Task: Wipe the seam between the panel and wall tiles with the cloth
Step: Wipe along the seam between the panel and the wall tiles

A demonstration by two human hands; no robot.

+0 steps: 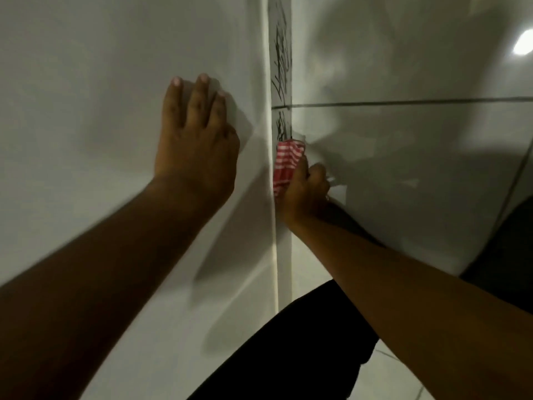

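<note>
A white panel [115,82] fills the left half of the view. Glossy white wall tiles [403,157] fill the right. Between them runs a narrow vertical seam strip [281,53] with black scribbled marks on its upper part. My right hand [305,194] is shut on a red-and-white striped cloth [287,163] and presses it into the seam just below the lowest marks. My left hand [196,140] lies flat on the panel, fingers spread and pointing up, a little left of the seam.
A dark grout line [403,103] crosses the tiles horizontally just above the cloth. My dark-clothed leg [302,342] is at the bottom centre, over a pale tiled floor [403,379]. A bright light reflection [523,44] shows on the upper right tile.
</note>
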